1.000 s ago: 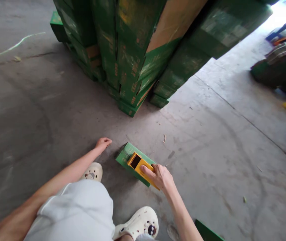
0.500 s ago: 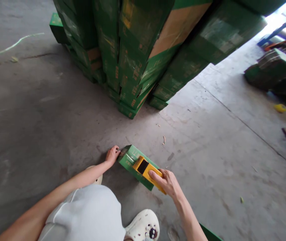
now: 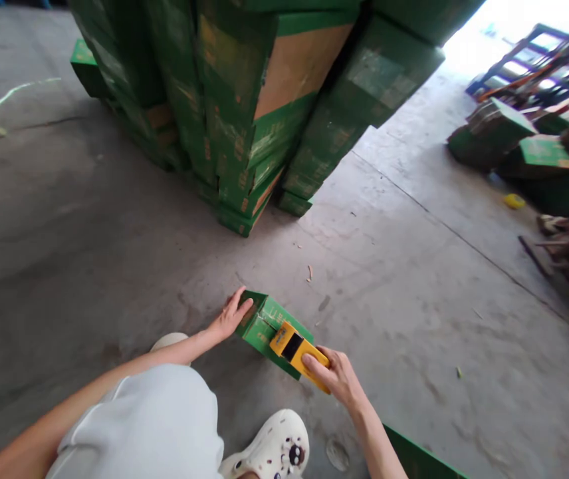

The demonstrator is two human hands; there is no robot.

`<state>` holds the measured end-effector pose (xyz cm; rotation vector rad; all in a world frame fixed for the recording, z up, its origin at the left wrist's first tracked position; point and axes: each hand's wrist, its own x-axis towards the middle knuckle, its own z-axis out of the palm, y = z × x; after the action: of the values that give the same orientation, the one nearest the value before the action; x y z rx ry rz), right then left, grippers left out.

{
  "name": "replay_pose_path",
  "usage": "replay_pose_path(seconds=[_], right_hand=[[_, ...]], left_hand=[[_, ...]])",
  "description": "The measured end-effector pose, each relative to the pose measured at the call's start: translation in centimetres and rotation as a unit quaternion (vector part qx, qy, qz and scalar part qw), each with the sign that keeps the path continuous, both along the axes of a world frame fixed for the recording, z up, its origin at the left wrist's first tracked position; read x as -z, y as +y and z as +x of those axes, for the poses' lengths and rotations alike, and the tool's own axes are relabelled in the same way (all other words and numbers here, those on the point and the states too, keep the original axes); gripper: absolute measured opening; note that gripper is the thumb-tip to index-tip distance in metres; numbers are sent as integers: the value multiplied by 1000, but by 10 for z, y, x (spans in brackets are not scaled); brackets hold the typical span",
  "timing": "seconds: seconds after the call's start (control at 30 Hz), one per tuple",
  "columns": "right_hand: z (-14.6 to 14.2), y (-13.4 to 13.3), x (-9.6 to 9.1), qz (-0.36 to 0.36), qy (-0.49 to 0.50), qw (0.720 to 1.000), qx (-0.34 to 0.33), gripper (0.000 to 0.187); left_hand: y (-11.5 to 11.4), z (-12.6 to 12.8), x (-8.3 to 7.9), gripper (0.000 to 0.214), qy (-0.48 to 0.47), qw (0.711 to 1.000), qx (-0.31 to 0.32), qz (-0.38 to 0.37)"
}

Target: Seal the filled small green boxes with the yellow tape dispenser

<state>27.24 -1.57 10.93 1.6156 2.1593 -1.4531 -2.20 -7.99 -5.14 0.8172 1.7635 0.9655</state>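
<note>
A small green cardboard box [image 3: 254, 327] lies on the concrete floor in front of me. My left hand [image 3: 228, 319] rests against its left end, fingers spread and lying flat on the cardboard. In my right hand [image 3: 338, 374] is a yellow tape dispenser [image 3: 284, 338] with a dark window, my thumb on top and my fingers round its side. Its front end sits on the box's top face, near the middle. A thin dark line runs from there toward the left end; whether it is tape or the flap seam I cannot tell.
A tall stack of green cartons [image 3: 234, 120] stands ahead. Another green box edge [image 3: 414, 456] shows beside my right forearm. Fallen cartons [image 3: 494, 133], a blue rack [image 3: 528, 60] and a yellow object [image 3: 514, 201] are at the right. My white clog [image 3: 272, 442] is near the box.
My left hand has gone from closed fingers at the box's end to spread fingers flat against it. The tape dispenser stays on the box's top. The view has swung to the right.
</note>
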Motion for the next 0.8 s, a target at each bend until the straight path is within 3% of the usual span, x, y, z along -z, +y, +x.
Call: replay_pose_path(seconds=[0.07, 0.17, 0.23, 0.3, 0.4, 0.5, 0.67, 0.8], right_hand=[[-2, 3, 2, -2, 0, 1000, -12, 56], [-4, 6, 6, 3, -9, 1000, -29, 56], [-6, 7, 6, 13, -18, 999, -38, 55], [-11, 8, 4, 24, -25, 998, -47, 56], [-26, 11, -3, 38, -54, 995, -68, 58], [-53, 14, -11, 54, -129, 984, -108, 61], [-98, 19, -12, 73, -231, 959, -150, 69], [-103, 22, -15, 58, -229, 962, -135, 73]], left_hand=[[1, -1, -2, 67, -1, 1000, 20, -14], [0, -9, -5, 72, 29, 999, 2, -46], [-4, -12, -15, 71, 74, 997, -4, 6], [-9, -10, -31, 68, 117, 988, 44, 95], [-16, -7, -58, 70, 178, 937, 221, 206], [-19, -16, -69, 82, 285, 859, 359, 228], [-17, -40, -55, 121, 421, 766, 442, 202], [-12, -42, -46, 125, 464, 737, 448, 204]])
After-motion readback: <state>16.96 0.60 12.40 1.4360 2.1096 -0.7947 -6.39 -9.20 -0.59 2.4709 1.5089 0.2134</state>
